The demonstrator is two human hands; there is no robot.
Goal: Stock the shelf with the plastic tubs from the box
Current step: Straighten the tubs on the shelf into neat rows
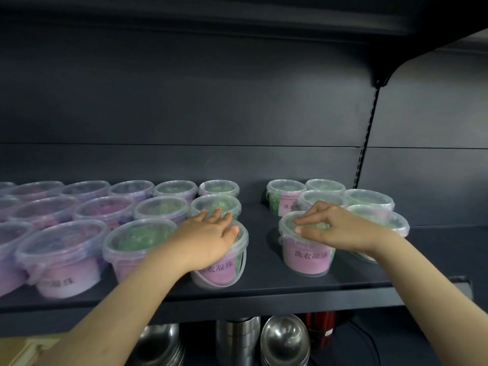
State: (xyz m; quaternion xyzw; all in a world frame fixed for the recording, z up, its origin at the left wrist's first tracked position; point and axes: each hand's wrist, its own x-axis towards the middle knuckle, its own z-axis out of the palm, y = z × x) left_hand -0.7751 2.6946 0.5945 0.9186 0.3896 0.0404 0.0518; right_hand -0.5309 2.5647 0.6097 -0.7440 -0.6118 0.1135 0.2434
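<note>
L hand [208, 237] palm flat on front tub [220, 270] lid, no clench | R hand [340, 228] fingertips pinching right tub [306, 247] lid | both on shelf [264, 289]

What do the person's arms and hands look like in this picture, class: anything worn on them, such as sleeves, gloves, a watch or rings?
Both forearms are bare as far as the picture shows, with no sleeves in view. The left hand and the right hand wear no gloves. No watch, bracelet or ring shows on either wrist or on the visible fingers. Nails look short and unpainted.
</note>
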